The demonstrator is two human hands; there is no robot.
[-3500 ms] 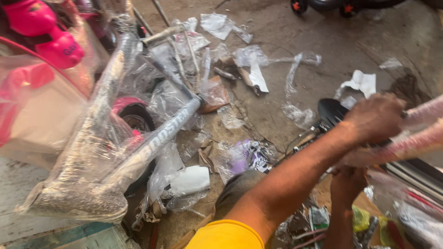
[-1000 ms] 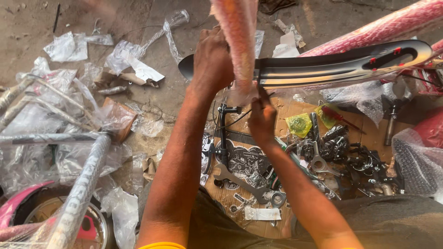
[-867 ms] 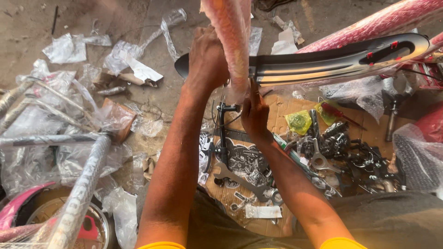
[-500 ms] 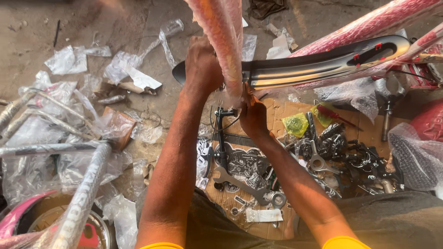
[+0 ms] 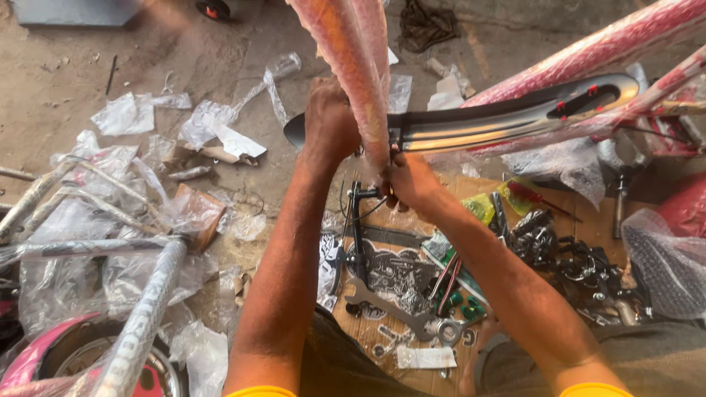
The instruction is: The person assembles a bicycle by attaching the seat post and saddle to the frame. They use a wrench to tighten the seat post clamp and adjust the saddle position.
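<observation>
A pink bicycle fork [image 5: 353, 51] wrapped in clear plastic stands upright in the middle of the head view. My left hand [image 5: 329, 121] grips its lower part from the left. My right hand [image 5: 409, 180] pinches its bottom end from below, where it meets a chrome mudguard [image 5: 507, 121] that stretches to the right. The fork's tip is hidden behind my fingers. Under my hands a brown board [image 5: 559, 202] carries a spanner [image 5: 397, 312], black brake parts [image 5: 566, 257] and small fittings.
Plastic-wrapped bicycle tubes [image 5: 140, 323] and a pink wheel [image 5: 51, 360] lie at the lower left. Torn plastic wrapping [image 5: 213, 132] litters the concrete floor. A wrapped pink frame [image 5: 625, 37] runs across the upper right. A bubble-wrapped bundle [image 5: 665, 261] sits at the right.
The view swung from the wrapped tubes on the floor to the parts board. Over the last second my right hand rose to the fork's bottom end, and the fork and mudguard shifted slightly.
</observation>
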